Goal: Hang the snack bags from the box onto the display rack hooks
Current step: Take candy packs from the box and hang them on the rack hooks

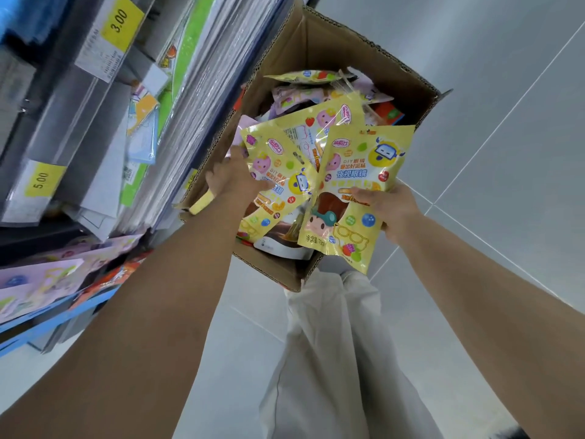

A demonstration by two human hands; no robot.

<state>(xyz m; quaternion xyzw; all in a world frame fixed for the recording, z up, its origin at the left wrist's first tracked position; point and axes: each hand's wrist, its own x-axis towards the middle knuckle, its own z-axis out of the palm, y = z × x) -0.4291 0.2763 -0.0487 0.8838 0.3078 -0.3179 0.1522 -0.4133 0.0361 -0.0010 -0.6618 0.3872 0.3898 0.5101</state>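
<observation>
On our left hand (232,182) the fingers slip behind a yellow snack bag (278,172); more snack bags (316,77) bury the cardboard box (332,49) floor; the price label (104,49) fine print is too blurred for us to read.

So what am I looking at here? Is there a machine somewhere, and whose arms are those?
There is no machine. A person wears one wide-angle camera on the head, pointing forward and down, so the two bare arms are their own. An open cardboard box stands on the grey floor, full of snack bags. The left hand grips a yellow bag over the box. The right hand holds a second yellow bag by its edge. On the left are shop shelves with yellow price tags. The pale trousers at the bottom are the person's legs. No hooks show in this picture.
</observation>
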